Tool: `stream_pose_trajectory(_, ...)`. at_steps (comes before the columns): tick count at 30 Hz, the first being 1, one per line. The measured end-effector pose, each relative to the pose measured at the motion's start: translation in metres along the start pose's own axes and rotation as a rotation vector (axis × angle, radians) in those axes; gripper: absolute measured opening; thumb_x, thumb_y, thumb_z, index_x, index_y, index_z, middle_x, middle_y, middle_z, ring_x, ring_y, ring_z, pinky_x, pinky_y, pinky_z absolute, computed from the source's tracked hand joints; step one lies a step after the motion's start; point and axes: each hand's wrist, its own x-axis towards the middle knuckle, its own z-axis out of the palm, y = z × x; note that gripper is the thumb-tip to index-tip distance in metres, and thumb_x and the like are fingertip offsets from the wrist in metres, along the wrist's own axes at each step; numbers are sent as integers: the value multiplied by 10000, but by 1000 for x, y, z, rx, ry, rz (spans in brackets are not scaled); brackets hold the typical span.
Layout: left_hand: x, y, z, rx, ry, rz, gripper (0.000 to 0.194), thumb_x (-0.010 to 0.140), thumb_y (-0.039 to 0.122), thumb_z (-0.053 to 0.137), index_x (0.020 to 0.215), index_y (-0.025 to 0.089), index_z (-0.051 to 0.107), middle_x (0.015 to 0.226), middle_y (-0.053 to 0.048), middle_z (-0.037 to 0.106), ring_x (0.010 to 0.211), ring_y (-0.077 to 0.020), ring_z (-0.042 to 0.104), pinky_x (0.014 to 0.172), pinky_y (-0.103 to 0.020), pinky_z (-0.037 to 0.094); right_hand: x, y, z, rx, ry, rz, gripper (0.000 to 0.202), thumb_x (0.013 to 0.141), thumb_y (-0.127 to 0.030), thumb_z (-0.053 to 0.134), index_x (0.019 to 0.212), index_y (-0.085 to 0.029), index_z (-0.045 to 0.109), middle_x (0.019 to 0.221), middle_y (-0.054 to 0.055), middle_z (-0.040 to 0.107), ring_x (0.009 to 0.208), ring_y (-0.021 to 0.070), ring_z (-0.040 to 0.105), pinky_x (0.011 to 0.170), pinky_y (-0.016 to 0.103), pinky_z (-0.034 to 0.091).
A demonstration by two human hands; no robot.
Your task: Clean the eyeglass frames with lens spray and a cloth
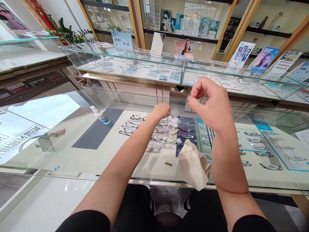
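Note:
My left hand (162,111) is closed above the glass counter, its fingertips turned away from view. Whatever it may hold is hidden. To its right and higher up, my right hand (210,104) is raised, with thumb and forefinger curled together in a pinch. Something faint and clear may show at those fingertips, too small to name. Below the right hand a crumpled cream cloth (193,165) lies on the glass top. A short gold-coloured piece (168,163) is left of the cloth. Rows of eyeglasses (129,130) show under and around my left forearm.
A white spray bottle (101,116) stands at the left on the glass counter (60,161). Farther left is a small keychain-like item (58,132). More eyeglasses (254,140) lie at the right. Across from me is another glass display case (125,58) with cards standing on top.

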Motion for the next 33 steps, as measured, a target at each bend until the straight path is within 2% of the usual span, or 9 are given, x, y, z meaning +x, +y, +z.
stream_pose_trajectory(5,-3,-1,-8,-12,38,-9,230,879,239,697,1038,254,862,1126,-110,816,1089,-292,734,947,-342,548,-1,-2,-3,4,-66,7,188,883,-55,590,877,-235,537,851,-13,594,819,162,559,782,343,438)
stream_pose_trajectory(9,-12,0,-27,-47,112,-24,224,881,264,693,1024,254,866,1055,-101,813,1046,-293,728,893,-339,537,0,3,-3,-11,-108,-5,209,900,-45,589,885,-241,518,836,-17,574,790,162,525,759,338,413)
stream_pose_trajectory(12,-30,6,-49,-166,298,-10,194,887,309,708,976,255,873,945,-90,790,966,-289,715,843,-351,519,1,6,-2,-17,-115,-9,206,930,-69,598,900,-251,506,803,-27,545,748,159,483,715,324,393)
stream_pose_trajectory(16,-70,26,-80,-381,581,57,190,901,334,718,963,241,872,833,-55,728,854,-235,663,828,-351,501,-4,-3,-4,27,-114,-6,177,999,-141,585,904,-261,495,759,-35,511,699,153,468,671,317,386)
stream_pose_trajectory(21,-118,49,-101,-578,862,218,165,908,311,717,932,208,844,958,-49,739,994,-224,654,973,-390,511,-12,-11,-9,177,-70,41,226,1055,-316,609,893,-270,458,706,-58,471,609,127,470,598,291,375)
stream_pose_trajectory(23,-126,51,-100,-685,886,269,148,899,314,731,913,204,829,1008,-52,772,1054,-231,670,1012,-397,512,-14,-1,-8,254,-61,91,301,1040,-391,645,871,-273,425,667,-77,454,537,110,456,542,276,355)
stream_pose_trajectory(26,-125,46,-88,-906,798,291,188,876,363,767,890,181,813,1037,-73,812,1020,-228,710,965,-374,533,-19,23,-1,359,-64,219,373,1021,-457,660,844,-278,385,591,-103,447,428,97,442,473,267,329)
stream_pose_trajectory(30,-117,37,-51,-1200,569,255,274,818,450,832,874,183,808,1015,-85,826,950,-218,734,908,-348,548,-41,55,17,456,25,411,486,969,-555,707,795,-285,342,497,-126,381,362,89,335,407,263,226)
stream_pose_trajectory(33,-114,36,-21,-1298,496,229,316,774,493,869,842,192,799,957,-78,817,926,-221,727,892,-346,546,-63,72,33,485,69,461,537,919,-575,759,745,-278,346,482,-124,349,389,82,294,422,265,207)
